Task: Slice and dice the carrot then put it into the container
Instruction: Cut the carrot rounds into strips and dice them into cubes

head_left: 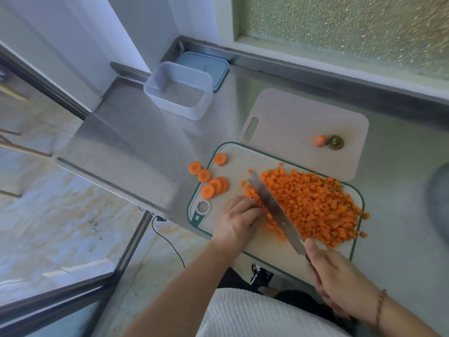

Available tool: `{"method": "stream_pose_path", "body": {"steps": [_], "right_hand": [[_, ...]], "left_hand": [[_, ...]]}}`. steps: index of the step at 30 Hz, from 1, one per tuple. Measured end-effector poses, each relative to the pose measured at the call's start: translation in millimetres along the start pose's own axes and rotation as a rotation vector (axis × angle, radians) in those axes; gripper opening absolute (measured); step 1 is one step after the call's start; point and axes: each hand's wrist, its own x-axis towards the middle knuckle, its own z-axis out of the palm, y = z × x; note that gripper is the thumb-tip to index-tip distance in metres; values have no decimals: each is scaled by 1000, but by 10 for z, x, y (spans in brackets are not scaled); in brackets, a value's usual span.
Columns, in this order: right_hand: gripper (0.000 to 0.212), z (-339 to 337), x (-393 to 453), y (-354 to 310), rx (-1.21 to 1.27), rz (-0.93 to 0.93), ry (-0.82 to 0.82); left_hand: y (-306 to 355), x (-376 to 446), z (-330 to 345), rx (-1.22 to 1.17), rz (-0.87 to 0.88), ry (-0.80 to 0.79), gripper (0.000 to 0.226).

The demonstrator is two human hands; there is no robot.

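Right hand (340, 280) is gripping the knife (274, 210), blade lying between the dice pile (315, 203) at right and the curled left hand (237, 221) pressing carrot strips.

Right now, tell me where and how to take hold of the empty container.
Grip the container by its long rim edges, coming from above. It stands upright and open at the top, its walls are bare, and the lid lies behind it, leaving the near side free.
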Motion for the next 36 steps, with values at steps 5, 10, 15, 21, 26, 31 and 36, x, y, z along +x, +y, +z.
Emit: {"method": "stream_pose_path", "body": {"steps": [5, 10, 15, 21, 26, 31, 36], "right_hand": [[75, -80, -64, -32, 67, -19, 62], [67, -80, -97, -27, 89, 7, 46], [68, -50, -129, -33, 74, -24, 67], [60, 6, -125, 17, 52, -32, -18], [60, 136, -36, 73, 28, 19, -120], [60, 184, 93, 51, 71, 67, -157], [63, 74, 164, -10, 120, 137, -107]], "left_hand": [[-291, 131, -344, 133, 11, 32, 12], [-561, 368, -634, 471, -262, -298, 46], [-572, 478, -623, 406, -251, -259, 42], [-450, 495, -556, 208, -177, -43, 13], [-184, 352, -676, -63, -557, 275, 13], [2, -107, -529, -82, -593, 218, 13], [-38, -290, -342, 9, -339, 155, 12]]}}
